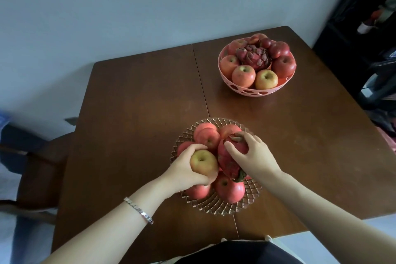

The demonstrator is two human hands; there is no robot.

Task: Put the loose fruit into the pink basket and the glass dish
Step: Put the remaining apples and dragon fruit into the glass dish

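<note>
Left fingers (198, 147) grip an apple (203, 164), right fingers (232, 150) clasp a half-hidden dragon fruit (228, 162).

1. The glass dish (216, 207) sits on the near middle of the table (132, 100), heaped with fruit.
2. The basket (252, 91) stands behind it to the right, also filled.
3. A chair (36, 169) stands left of the table.

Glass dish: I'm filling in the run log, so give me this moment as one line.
left hand: holds yellow-green apple | right hand: on dragon fruit | both over glass dish | pink basket: full, untouched
</note>
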